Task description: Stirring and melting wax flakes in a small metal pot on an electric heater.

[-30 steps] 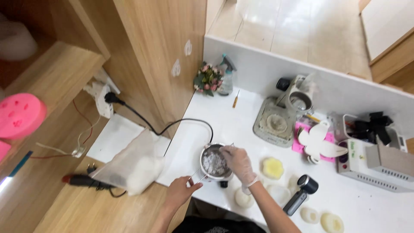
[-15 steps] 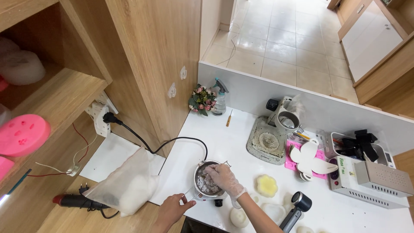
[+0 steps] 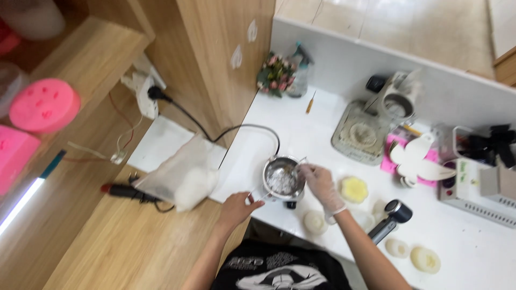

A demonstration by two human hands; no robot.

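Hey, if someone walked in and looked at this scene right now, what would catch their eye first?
Probably the small round metal pot of white flakes at the white counter's near edge, with the gloved right hand at its rim and the bare left hand on its wire handle. Next, the bright pink round mould on the wooden shelf far left, and the clear plastic bag of white flakes lying left of the pot.

One head-worn camera looks steeply down from above the person's own chest, facing forward over a white counter (image 3: 301, 134) toward its low white back wall (image 3: 344, 59). It sits fairly high, taking in wooden shelving (image 3: 80, 59) at left and tiled floor (image 3: 387, 21) beyond.
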